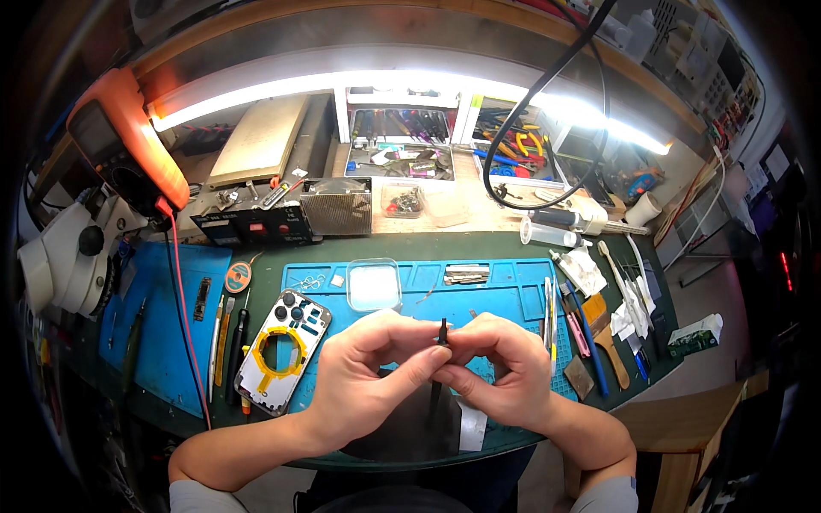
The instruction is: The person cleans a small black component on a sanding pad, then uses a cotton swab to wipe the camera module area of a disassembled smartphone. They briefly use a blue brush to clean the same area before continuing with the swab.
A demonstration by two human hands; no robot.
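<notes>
In front of me, over the near part of the blue work mat (505, 295), my left hand (363, 376) and my right hand (505, 368) meet fingertip to fingertip. Between them is a thin, narrow black strip (437, 398), standing roughly upright. Thumb and forefinger of each hand are closed on its upper part. Its exact kind is too small to make out. Below the hands lie a dark grey flat piece (398, 427) and a white slip (472, 426). Left of my left hand, a phone back housing (256, 378) carries a yellow ring-shaped piece (299, 357).
A clear square container (374, 285) sits on the mat. An orange multimeter (128, 141) and a white microscope (64, 256) stand at left. Tweezers, brushes and a wooden-handled scraper (611, 349) lie at right. Behind are tool bins (402, 162) and a hanging black cable (486, 162).
</notes>
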